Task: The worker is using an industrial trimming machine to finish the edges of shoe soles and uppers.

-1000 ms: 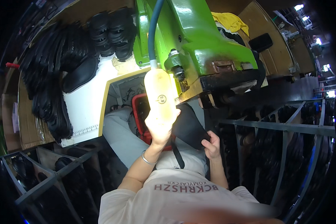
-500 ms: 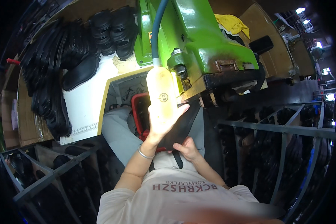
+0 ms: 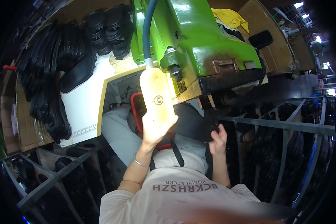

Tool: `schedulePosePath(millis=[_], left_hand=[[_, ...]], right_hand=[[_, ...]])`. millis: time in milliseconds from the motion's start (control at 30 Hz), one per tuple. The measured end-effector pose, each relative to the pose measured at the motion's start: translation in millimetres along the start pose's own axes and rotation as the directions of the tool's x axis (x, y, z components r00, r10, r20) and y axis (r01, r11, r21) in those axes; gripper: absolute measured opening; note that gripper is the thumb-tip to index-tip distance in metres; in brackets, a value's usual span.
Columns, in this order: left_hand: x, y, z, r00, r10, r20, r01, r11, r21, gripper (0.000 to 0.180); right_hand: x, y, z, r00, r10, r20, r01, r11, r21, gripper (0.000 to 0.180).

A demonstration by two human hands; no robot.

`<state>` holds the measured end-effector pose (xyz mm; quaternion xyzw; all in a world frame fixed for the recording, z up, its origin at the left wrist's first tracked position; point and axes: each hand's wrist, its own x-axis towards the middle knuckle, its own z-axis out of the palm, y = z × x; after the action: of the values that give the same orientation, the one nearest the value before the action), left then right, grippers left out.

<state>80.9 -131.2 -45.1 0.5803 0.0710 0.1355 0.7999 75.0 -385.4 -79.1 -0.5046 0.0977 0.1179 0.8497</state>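
A black shoe sole (image 3: 195, 125) slants across my lap at the front of a green machine (image 3: 203, 41). My right hand (image 3: 217, 141) grips its right end, with the thumb and fingers closed on it. Close to the sole's left end is my left hand (image 3: 156, 130), brightly lit. A glowing yellow lamp (image 3: 156, 89) on a blue hose (image 3: 147, 33) covers most of that hand's fingers; only the thumb shows clearly, beside the sole. Whether the left hand grips the sole is hidden.
Black soles (image 3: 44, 71) are heaped on the white table (image 3: 78, 115) at left, with black strapped sandals (image 3: 117, 30) behind. A red bin (image 3: 136, 108) sits between my legs. Metal racks (image 3: 280, 127) of dark footwear flank me. A yellow cloth (image 3: 231, 18) lies far right.
My right hand has moved right and up, and the sole has swung out to the right with it. My left hand has shifted slightly left. The view has turned a little.
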Motion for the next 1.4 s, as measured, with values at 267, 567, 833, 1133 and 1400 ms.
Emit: schedulePosePath(millis=[267, 567, 833, 1133, 1400], left_hand=[[12.7, -28.0, 14.0, 0.983, 0.182, 0.003, -0.172, 0.928, 0.331, 0.019], [10.4, -20.1, 12.6, 0.985, 0.129, -0.111, -0.113, 0.984, 0.141, 0.018], [19.0, 51.2, -34.3, 0.993, 0.115, 0.004, -0.114, 0.983, 0.145, 0.014], [-20.8, 40.2, -104.8, 0.996, -0.046, -0.075, 0.054, 0.993, 0.103, 0.018], [-80.7, -3.4, -41.9, 0.939, -0.343, -0.029, 0.33, 0.874, 0.358, 0.02]], right_hand=[[27.6, -35.1, 7.0, 0.968, -0.233, -0.095, 0.236, 0.972, 0.021, 0.031], [88.3, -84.7, 57.1, 0.938, -0.339, 0.073, 0.347, 0.921, -0.177, 0.023], [92.6, -45.3, 93.8, 0.909, -0.314, 0.273, 0.368, 0.913, -0.175, 0.025], [65.8, -18.8, 140.0, 0.864, -0.292, 0.41, 0.385, 0.908, -0.164, 0.031], [77.3, -11.7, 134.3, 0.879, -0.115, 0.462, 0.221, 0.958, -0.183, 0.042]])
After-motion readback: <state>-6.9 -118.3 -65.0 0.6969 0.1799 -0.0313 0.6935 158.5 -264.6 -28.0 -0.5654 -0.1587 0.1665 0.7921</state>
